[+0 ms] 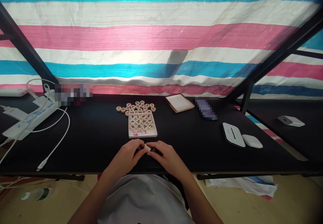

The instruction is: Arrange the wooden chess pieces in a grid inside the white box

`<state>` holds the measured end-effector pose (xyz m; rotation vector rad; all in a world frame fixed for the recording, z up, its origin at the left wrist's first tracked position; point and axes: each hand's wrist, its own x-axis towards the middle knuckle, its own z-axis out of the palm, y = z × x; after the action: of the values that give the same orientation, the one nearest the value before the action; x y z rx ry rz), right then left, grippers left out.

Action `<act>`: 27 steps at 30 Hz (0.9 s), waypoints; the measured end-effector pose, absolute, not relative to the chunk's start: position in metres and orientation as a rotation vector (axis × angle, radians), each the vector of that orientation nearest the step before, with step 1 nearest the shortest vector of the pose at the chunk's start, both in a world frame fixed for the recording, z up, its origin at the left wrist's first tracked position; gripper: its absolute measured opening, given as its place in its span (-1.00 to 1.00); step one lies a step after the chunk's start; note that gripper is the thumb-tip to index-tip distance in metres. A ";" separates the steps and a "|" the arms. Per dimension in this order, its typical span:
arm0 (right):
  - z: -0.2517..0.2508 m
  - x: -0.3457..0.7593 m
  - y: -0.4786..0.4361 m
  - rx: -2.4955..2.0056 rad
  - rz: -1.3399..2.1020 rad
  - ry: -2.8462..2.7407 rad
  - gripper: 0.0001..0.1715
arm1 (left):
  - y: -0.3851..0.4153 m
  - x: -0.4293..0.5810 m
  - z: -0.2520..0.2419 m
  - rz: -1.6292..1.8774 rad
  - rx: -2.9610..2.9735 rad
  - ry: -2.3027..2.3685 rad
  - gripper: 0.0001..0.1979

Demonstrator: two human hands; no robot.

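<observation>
My left hand (130, 156) and my right hand (168, 156) meet at the near edge of the black table (101, 139), fingers curled and pinched together on a small pale round piece (147, 147). Just beyond them lies a white box (142, 129) filled with round wooden chess pieces marked with characters. More loose chess pieces (137, 106) are heaped on the table behind the box. A ring shows on my right hand.
A wooden-framed box lid (179, 102) lies behind to the right. White power strips (30, 118) and a cable (57, 143) lie at the left. White flat devices (233, 134) sit at the right. A striped tarp (161, 38) hangs behind.
</observation>
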<state>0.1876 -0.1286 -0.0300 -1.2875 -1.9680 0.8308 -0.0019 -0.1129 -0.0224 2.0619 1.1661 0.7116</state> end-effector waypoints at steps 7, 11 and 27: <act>-0.033 0.189 -0.129 -1.255 0.831 -1.940 -0.70 | -0.113 -0.001 -0.026 0.715 2.254 1.112 -0.70; -0.033 0.189 -0.128 -1.311 0.906 -1.854 -0.77 | -0.113 -0.002 -0.026 0.704 2.211 1.135 -0.73; -0.032 0.187 -0.128 -1.255 0.828 -1.936 -0.78 | -0.112 -0.002 -0.028 0.893 2.404 1.111 -0.71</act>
<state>0.1874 -0.1285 -0.0319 -1.2549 -1.9360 0.8276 -0.0022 -0.1116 -0.0282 2.4036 1.1113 0.8935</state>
